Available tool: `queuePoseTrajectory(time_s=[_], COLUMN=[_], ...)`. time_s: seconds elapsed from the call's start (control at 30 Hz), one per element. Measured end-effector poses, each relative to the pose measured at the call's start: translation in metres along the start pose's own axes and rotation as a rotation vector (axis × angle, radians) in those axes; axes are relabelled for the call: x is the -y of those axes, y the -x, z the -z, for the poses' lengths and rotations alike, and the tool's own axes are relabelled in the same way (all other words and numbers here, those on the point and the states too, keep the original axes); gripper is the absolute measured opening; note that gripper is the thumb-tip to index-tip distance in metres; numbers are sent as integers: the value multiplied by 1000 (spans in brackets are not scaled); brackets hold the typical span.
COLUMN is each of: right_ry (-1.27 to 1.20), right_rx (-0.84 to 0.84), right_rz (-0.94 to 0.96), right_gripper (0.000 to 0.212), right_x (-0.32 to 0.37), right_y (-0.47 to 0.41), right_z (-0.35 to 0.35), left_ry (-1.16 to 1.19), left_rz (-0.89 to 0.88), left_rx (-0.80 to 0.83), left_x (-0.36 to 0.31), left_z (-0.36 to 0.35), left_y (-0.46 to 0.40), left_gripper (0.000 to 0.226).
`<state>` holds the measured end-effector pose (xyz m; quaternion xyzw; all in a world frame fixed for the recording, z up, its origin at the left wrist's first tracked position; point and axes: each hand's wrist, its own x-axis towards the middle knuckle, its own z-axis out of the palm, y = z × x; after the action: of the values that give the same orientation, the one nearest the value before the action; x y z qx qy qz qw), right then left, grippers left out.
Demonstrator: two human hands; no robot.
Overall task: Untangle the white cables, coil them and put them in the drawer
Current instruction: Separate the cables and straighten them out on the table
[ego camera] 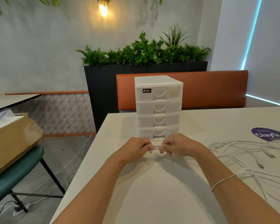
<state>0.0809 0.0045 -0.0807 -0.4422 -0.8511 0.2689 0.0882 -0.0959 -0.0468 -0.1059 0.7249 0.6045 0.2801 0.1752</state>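
Two hands are at work in front of you: your left hand [134,147] and your right hand [176,145] meet just before the drawer unit [158,107], and the fingers [152,147] of both are curled, pinching a short stretch of white cable [156,147] between them. The unit has four drawers, stacked one above another, all pushed in; its top one carries a dark label. The rest of the white cables [242,149] lie in one loose tangle on the counter [152,183] to your right; how many cables it holds cannot be told, but two connector ends show. One purple sticker [269,134] sits beyond the tangle. One thin bracelet [223,181] circles your right wrist. One cardboard box [11,141] rests on a green chair [14,175] at your left.
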Motion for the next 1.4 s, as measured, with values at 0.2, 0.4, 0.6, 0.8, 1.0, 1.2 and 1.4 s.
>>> queuePoseTrajectory(time_s=[0.2, 0.4, 0.6, 0.8, 1.0, 1.2, 1.4], right_ry=[109, 84, 114, 95, 10, -8, -68], right_rx=[-38, -56, -78, -74, -85, -83, -74], right_rz=[127, 118, 166, 129, 136, 140, 139], right_gripper=[31, 31, 28, 25, 27, 25, 24], right_x=[5, -2, -4, -6, -9, -10, -15], right_y=[6, 3, 1, -1, -1, -2, -2], right_z=[2, 6, 3, 0, 2, 3, 2], left_ry=[104, 101, 72, -55, 35, 419, 294], left_rz=[10, 4, -11, 52, 108, 215, 247], left_rx=[-53, 20, 40, 83, 102, 162, 186], left_x=[2, -3, -2, 7, 10, 6, 6], left_z=[2, 3, 4, 5, 22, 28, 26], left_y=[1, 2, 3, -1, 10, 16, 15], left_gripper=[23, 24, 20, 13, 16, 27, 24])
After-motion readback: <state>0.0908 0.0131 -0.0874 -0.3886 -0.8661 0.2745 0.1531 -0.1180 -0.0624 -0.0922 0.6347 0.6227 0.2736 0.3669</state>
